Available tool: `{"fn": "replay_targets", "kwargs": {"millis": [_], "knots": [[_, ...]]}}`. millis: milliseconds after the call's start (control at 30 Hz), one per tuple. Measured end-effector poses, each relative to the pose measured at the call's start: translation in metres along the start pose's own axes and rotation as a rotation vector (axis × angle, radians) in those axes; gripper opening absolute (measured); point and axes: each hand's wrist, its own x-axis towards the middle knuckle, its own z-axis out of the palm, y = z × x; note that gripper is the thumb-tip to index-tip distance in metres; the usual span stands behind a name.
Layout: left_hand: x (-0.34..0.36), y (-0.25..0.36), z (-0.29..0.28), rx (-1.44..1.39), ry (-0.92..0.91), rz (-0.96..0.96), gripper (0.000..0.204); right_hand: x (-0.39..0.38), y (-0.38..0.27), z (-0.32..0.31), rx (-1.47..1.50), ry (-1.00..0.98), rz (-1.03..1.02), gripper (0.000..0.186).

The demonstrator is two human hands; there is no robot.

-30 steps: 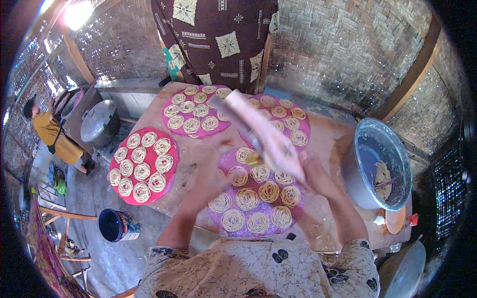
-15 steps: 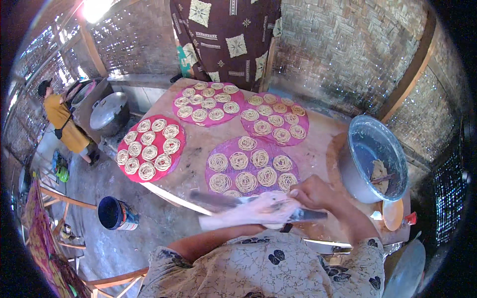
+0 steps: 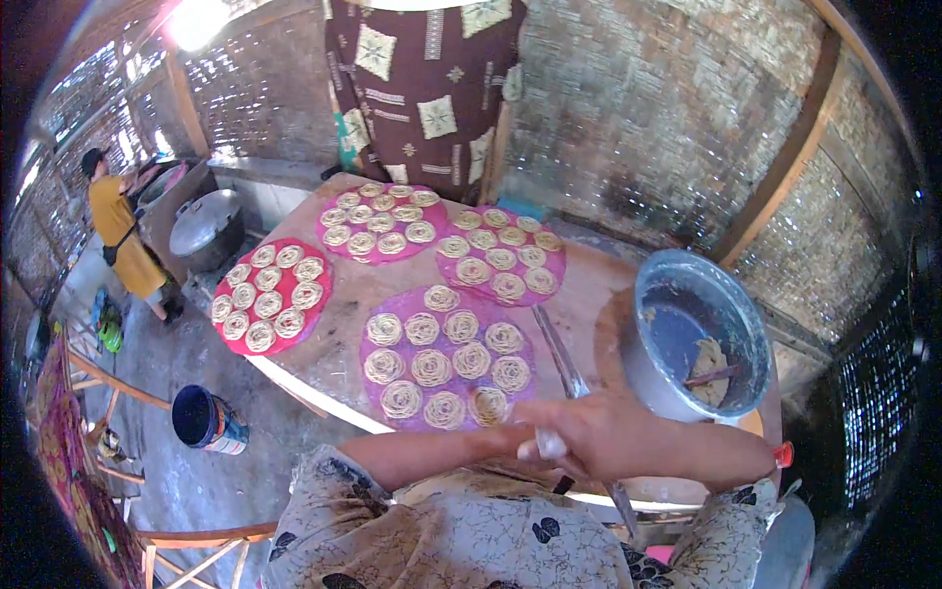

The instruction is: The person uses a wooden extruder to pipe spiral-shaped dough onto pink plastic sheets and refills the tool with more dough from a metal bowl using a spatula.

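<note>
In front of my chest, my right hand [image 3: 599, 432] is closed around a long metal tool with flat bars [image 3: 557, 350] and a whitish handle end. The tool slants from the table down past my wrist, and my hand hides its middle. My left hand [image 3: 515, 444] reaches in from the left and meets the right one; its fingers are hidden behind it. Just beyond my hands lies a round purple-pink sheet [image 3: 404, 304] bearing several coiled nests of pale dough strands [image 3: 432, 367]. The nest nearest my hands [image 3: 488, 405] sits at the sheet's near right edge.
Three more pink sheets of nests, including a red-pink one [image 3: 228, 332], lie farther back on the table [image 3: 343, 294]. At right stands a grey basin [image 3: 648, 363] holding dough [image 3: 708, 358] and a stick. A dark bucket [image 3: 199, 417] and a person in yellow [image 3: 128, 236] are at left.
The tool has swung from lying sideways, blurred, across my front to pointing away from me. My right hand has moved down over my left. The view has shifted slightly.
</note>
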Motion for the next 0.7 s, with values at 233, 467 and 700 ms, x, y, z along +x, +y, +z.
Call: {"fn": "replay_targets", "kwargs": {"millis": [233,467,700], "knots": [[0.021,-0.023,-0.003,-0.048,0.152,-0.07,0.032,-0.073,0.028,-0.065,0.053,0.673,0.519,0.03],[0.077,-0.059,-0.022,0.266,0.554,0.155,0.034,-0.204,0.093,-0.137,0.408,1.801,0.041,0.012],[0.209,-0.01,-0.025,-0.554,0.838,0.486,0.026,-0.191,0.193,-0.065,1.175,2.092,0.108,0.046]]}}
